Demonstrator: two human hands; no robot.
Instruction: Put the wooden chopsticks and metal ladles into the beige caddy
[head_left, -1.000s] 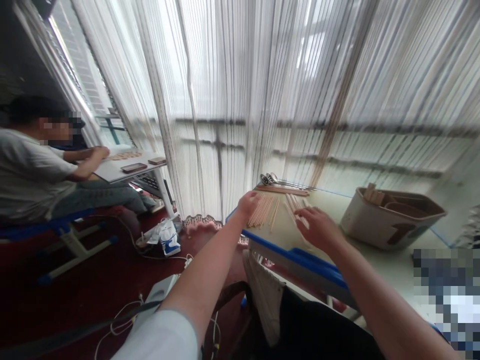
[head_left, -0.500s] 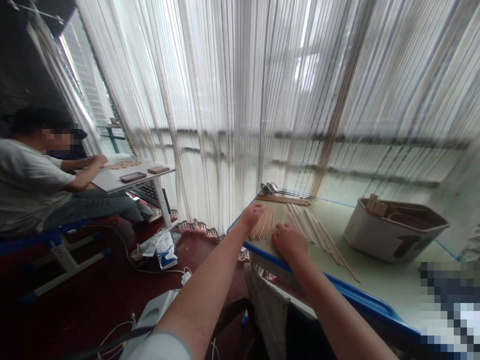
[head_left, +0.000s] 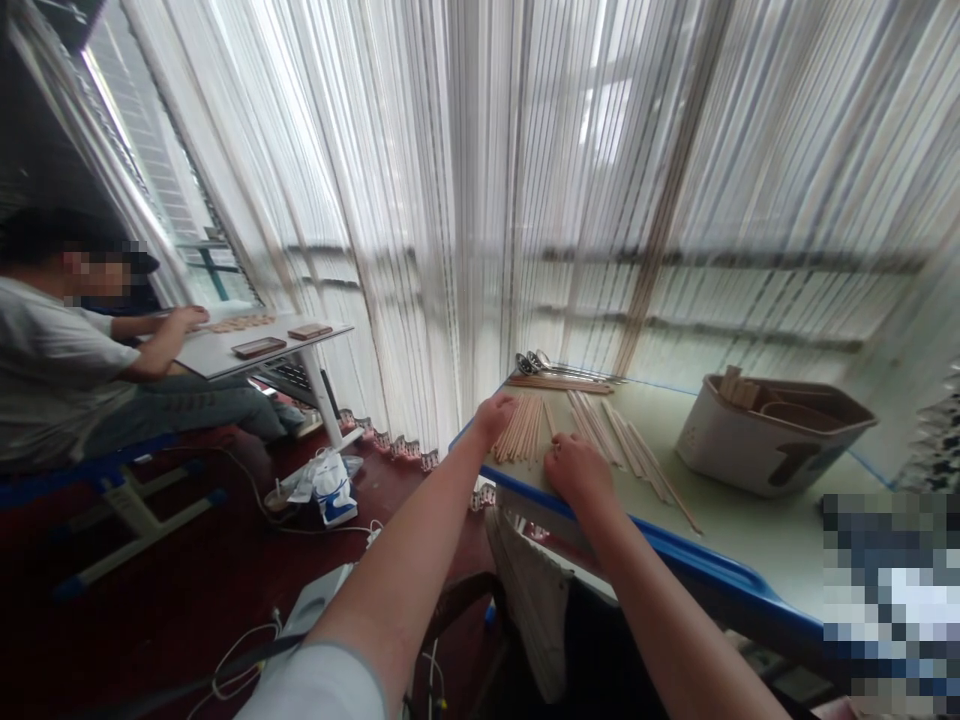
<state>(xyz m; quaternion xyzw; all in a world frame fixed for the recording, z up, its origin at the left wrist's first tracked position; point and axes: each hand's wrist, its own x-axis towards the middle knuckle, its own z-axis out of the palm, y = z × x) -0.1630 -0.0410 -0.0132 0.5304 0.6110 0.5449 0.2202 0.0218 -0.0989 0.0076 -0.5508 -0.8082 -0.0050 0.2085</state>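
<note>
Thin wooden chopsticks lie on a pale green table with a blue rim. My left hand [head_left: 496,420] is at the left edge of a fanned group of chopsticks [head_left: 520,430], its fingers loosely stretched against them. My right hand [head_left: 577,468] rests near the table's front edge with its fingers curled down. A single chopstick [head_left: 550,420] sticks out by its fingertips, which seem to pinch it; the contact is partly hidden. To the right of that hand lie more chopsticks [head_left: 637,450] in loose, slanting rows.
Behind the chopsticks lie metal ladles [head_left: 541,362] and longer wooden sticks [head_left: 562,384]. A white bin [head_left: 727,450] with wooden pieces inside stands on the right. At left, another person sits at a white table [head_left: 225,352]; bags [head_left: 334,490] and cables lie on the floor.
The single chopstick by my right hand has shifted left, towards the fanned group. My left hand stays beside that group. The camera view has turned slightly.
</note>
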